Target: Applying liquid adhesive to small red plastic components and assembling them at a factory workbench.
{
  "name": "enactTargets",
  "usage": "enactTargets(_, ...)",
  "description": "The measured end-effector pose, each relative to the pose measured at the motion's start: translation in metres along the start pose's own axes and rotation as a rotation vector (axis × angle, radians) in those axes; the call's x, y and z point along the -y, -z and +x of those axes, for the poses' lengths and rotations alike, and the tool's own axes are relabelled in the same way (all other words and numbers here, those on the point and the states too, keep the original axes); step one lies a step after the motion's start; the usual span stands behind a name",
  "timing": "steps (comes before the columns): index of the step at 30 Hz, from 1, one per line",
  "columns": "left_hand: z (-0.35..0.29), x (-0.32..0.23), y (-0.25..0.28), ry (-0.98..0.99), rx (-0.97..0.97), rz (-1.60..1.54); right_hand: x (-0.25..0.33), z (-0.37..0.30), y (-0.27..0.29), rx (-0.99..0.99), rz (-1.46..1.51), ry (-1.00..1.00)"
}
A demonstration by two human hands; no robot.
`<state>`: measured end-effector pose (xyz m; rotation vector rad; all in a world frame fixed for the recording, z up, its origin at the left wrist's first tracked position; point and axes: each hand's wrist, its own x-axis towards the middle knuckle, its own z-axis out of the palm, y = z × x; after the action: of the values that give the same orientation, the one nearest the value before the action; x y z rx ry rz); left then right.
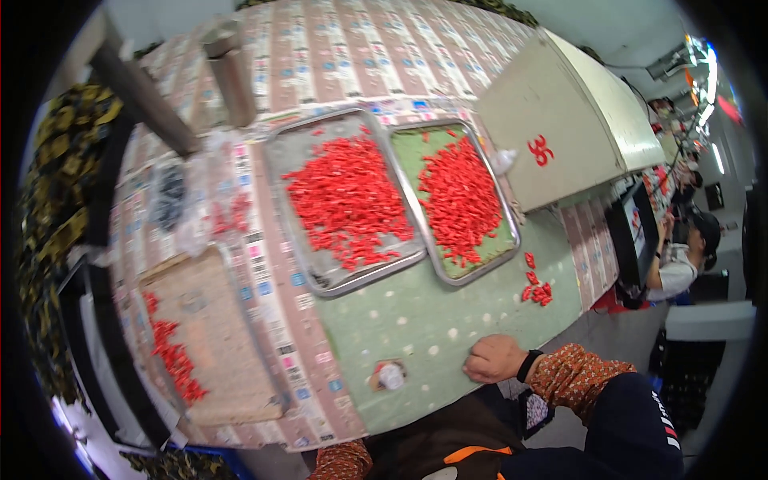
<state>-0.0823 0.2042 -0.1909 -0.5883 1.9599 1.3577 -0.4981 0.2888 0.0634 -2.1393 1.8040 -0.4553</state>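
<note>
Table (336, 56) before you, green cloth (360, 320) on its near part. Grey tray (320, 264) bears many red pieces (344, 196); narrower green-lined tray (410, 156), right beside it, bears more. Your right hand (494, 359) is at the cloth's near edge, fingers curled; cannot tell whether they pinch anything. Left hand: out of view, grip unknown. Small red cluster (538, 294) lies beyond your right hand.

Pale box (552, 120) and metal cylinder (232, 80) on the table (344, 56)
The box, marked in red, is set by the right edge; the cylinder is stood toward the left edge, beyond which camouflage fabric (48, 216) is seen.
</note>
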Motion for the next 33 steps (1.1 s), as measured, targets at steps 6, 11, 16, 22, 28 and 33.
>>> enactTargets(6,0.045,-0.014,-0.033,-0.126,0.103,-0.016,-0.012,-0.008,0.005,-0.011,0.043,-0.044)
enactTargets(11,0.051,-0.01,-0.034,-0.185,0.094,-0.046,-0.011,-0.008,0.001,0.015,0.026,-0.035)
enactTargets(16,0.037,0.002,-0.021,-0.219,0.044,-0.063,-0.01,-0.013,-0.001,0.029,0.093,-0.032)
enactTargets(22,0.018,0.022,0.002,-0.257,-0.043,-0.04,-0.015,-0.017,-0.004,0.028,0.087,-0.003)
enactTargets(28,0.032,0.04,0.031,-0.321,-0.199,0.013,-0.012,-0.019,0.003,-0.022,0.042,0.017)
enactTargets(33,0.069,0.043,0.04,-0.377,-0.39,0.038,-0.01,-0.015,0.0,-0.081,0.082,0.046)
